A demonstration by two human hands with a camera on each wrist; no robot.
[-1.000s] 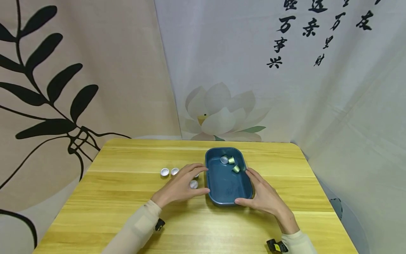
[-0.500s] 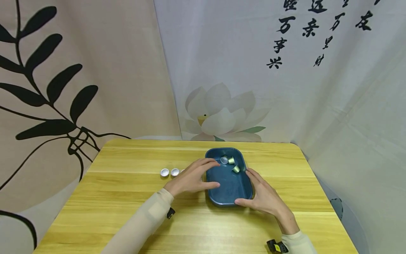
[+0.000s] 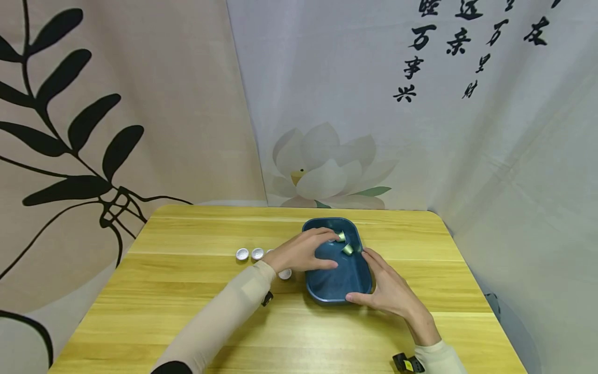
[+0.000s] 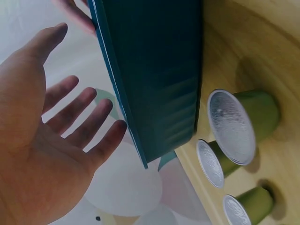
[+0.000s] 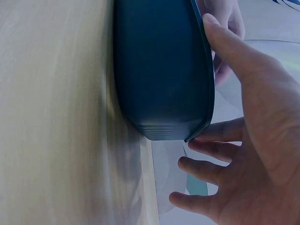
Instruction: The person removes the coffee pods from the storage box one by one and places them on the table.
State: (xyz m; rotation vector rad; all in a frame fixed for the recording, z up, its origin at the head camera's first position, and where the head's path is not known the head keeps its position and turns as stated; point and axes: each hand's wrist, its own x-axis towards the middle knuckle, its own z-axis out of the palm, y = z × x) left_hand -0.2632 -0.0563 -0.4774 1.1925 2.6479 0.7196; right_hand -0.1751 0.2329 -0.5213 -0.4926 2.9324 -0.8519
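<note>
Right hand [image 5: 260,150], straight fingers spread, thumb at the rim of one blue tray [image 5: 161,70]; left hand [image 5: 229,13] beyond that thumb; table [image 5: 51,117] past the tray; printed cloth [image 5: 169,173] behind the fingers.

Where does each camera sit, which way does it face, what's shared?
Head: on the head, facing forward and down at the table and tray; left hand, right hand and sleeves show.
Left wrist: on that wrist, facing the tray's outer wall and capsules; left hand large, right hand partly.
Right wrist: on that wrist, facing the tray's outer wall; right hand large, left hand partly.
Shared: both wrist views show the tray.
</note>
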